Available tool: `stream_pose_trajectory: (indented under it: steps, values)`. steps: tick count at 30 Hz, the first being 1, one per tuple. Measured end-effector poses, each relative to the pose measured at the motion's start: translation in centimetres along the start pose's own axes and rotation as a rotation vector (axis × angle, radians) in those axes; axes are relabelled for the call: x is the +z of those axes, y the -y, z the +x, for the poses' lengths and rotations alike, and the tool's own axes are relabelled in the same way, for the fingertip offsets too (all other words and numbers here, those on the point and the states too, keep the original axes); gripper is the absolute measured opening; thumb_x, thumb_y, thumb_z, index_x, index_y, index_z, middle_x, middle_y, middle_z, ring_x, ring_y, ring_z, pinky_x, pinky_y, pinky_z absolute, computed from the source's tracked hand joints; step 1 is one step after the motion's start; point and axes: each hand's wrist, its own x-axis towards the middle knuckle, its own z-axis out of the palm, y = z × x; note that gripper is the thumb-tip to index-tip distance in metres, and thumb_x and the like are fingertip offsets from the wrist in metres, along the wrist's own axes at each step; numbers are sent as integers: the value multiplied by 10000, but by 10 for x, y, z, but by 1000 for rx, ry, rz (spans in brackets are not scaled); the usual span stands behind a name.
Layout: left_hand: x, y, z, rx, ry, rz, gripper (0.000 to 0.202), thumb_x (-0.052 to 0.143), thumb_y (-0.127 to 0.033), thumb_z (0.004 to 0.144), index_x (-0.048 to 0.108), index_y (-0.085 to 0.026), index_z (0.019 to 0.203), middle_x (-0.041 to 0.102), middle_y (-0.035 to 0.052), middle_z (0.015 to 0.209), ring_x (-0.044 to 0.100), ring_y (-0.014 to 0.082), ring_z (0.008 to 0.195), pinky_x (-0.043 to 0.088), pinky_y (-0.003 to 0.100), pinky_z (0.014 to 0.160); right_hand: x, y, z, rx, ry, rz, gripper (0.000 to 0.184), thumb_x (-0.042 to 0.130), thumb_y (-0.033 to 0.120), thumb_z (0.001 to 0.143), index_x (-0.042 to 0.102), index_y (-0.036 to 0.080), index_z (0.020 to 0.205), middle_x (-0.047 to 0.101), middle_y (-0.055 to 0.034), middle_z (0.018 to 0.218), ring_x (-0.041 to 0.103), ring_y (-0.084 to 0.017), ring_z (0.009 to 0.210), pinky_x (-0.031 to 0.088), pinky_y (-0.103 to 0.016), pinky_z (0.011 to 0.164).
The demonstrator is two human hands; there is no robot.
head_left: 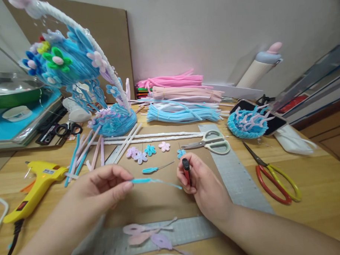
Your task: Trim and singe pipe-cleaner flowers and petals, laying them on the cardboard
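Note:
Thumb and fingers of my left hand (110,185) pinch a light-blue pipe-cleaner petal (142,180), its thin stem pointing right. My right hand (202,182) is wrapped round a red lighter (186,171) with a black top, held upright beside the stem's tip; I see no flame. Behind them, another blue petal (150,170) with a bare wire stem lies on the brown board (161,202). Several small pipe-cleaner flowers, among them a pink one (164,146) and a blue one (150,150), lie farther back. Pink and purple petals (142,236) lie near the front edge, slightly blurred.
A yellow glue gun (35,184) lies at left, below a blue flower-covered sculpture (73,67). Pipe-cleaner bundles (183,112) stand at the back. Pale-handled scissors (215,142) and red-and-yellow scissors (272,176) lie at right, near a blue coral-like piece (248,124).

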Motion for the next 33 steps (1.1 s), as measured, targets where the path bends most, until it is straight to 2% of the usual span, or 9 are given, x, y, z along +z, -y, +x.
stream_pose_trajectory:
  steps: [3,5,11,18,24,33]
  values:
    - [2,-1,5,-63,-105,-179,276,873,-435,614,714,-215,665,591,-30,513,503,92,471,429,147,435,2,1,1,-21,26,-35,417,658,622,800,511,234,845,431,72,640,255,-88,544,159,-230,447]
    - [4,-2,6,-92,-124,-277,298,906,-418,572,709,-206,645,605,-27,517,532,98,489,458,152,453,2,2,2,-29,40,-60,407,688,593,788,508,233,841,422,72,648,242,-88,543,135,-238,442]
    - [7,2,5,-150,-162,-428,305,945,-367,537,729,-213,688,676,-25,595,619,95,555,517,136,536,4,1,0,-42,49,-118,391,625,596,829,475,236,808,414,68,649,263,-95,548,154,-251,450]
    - [10,3,3,-113,-214,-438,300,941,-361,540,721,-213,680,683,-32,592,620,88,552,514,120,535,5,2,0,-47,-2,-180,280,660,431,797,456,243,758,343,104,572,212,-86,494,160,-266,457]
    - [17,3,0,-97,-253,-449,268,929,-281,548,708,-203,678,694,-39,603,630,94,542,522,142,543,6,1,0,-38,-19,-198,246,628,425,799,458,249,775,353,103,581,212,-89,494,161,-264,458]
    - [18,3,-1,-104,-198,-438,254,914,-301,596,705,-201,700,711,-38,626,646,96,556,524,153,560,6,1,-1,-26,-4,-221,221,629,393,814,466,249,774,372,96,576,244,-95,500,185,-270,473]
